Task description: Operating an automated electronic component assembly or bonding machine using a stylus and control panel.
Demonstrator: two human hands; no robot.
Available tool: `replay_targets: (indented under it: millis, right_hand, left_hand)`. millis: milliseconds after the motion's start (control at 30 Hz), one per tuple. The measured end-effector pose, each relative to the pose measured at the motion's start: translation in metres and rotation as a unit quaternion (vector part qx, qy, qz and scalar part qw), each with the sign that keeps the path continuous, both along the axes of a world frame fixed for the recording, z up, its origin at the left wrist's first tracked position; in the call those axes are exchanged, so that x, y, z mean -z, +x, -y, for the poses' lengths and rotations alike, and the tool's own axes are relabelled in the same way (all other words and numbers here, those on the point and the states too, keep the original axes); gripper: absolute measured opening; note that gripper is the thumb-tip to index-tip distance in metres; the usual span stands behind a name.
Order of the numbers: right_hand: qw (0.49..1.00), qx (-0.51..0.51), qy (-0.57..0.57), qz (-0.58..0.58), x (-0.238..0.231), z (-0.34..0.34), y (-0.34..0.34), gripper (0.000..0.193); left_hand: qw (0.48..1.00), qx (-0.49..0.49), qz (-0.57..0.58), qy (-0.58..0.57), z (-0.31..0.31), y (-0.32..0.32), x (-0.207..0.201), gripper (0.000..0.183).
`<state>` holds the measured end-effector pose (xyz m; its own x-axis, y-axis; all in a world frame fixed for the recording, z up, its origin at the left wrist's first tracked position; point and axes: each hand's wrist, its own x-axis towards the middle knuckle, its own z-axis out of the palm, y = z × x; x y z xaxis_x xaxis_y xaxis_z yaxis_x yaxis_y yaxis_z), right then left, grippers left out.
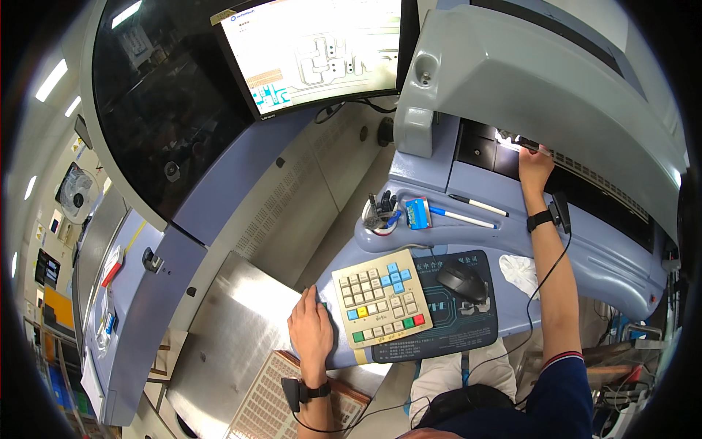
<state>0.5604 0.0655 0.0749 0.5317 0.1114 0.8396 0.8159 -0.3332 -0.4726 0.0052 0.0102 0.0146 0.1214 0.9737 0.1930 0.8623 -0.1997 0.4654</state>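
My left hand (311, 329) lies flat with its fingers stretched out, at the left edge of the blue-grey console (344, 249), beside a beige keypad (384, 298) with coloured keys. It holds nothing that shows. My right hand (536, 170) reaches into the slot under the grey machine hood (541, 80). Its fingers are closed at a dark, narrow object (528, 144), too small to name, next to a bright light over the dark bed (479, 143). A black band with a cable sits on each wrist.
Right of the keypad, a black mouse (462, 282) rests on a dark mat (475, 333). Behind stand a pen cup (382, 216), a blue box (418, 214), markers (468, 218) and a white cloth (519, 274). A monitor (314, 58) shows a line drawing. Patterned panels (274, 399) lie on a metal table (227, 329).
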Motion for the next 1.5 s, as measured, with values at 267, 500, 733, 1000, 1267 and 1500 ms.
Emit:
replay_targets:
  millis: [267,500,733,1000,1267,1500]
  right_hand:
    - [0.997,-0.056,-0.003,-0.045,-0.001,0.002,-0.006,0.019]
    - [0.992,-0.106,0.057,-0.025,0.003,0.006,-0.005,0.022]
    - [0.991,-0.117,0.027,-0.055,-0.004,0.007,-0.011,0.023]
    - [0.991,-0.121,0.025,-0.042,0.007,0.005,0.000,0.029]
    - [0.991,-0.116,0.037,-0.056,0.016,0.006,0.006,0.026]
    - [0.987,-0.141,0.062,-0.042,0.019,0.004,0.010,0.026]
  left_hand:
    - [1.000,0.001,-0.008,0.001,-0.001,-0.002,0.001,0.043]
    - [1.000,0.008,-0.003,0.003,0.000,-0.001,0.003,0.043]
    - [1.000,0.002,-0.003,-0.002,-0.001,0.000,0.002,0.042]
    - [1.000,0.006,-0.006,-0.002,-0.001,-0.002,0.004,0.043]
    - [1.000,0.006,-0.004,0.002,-0.001,-0.002,0.004,0.043]
    - [1.000,0.003,-0.007,-0.005,0.000,-0.001,0.001,0.043]
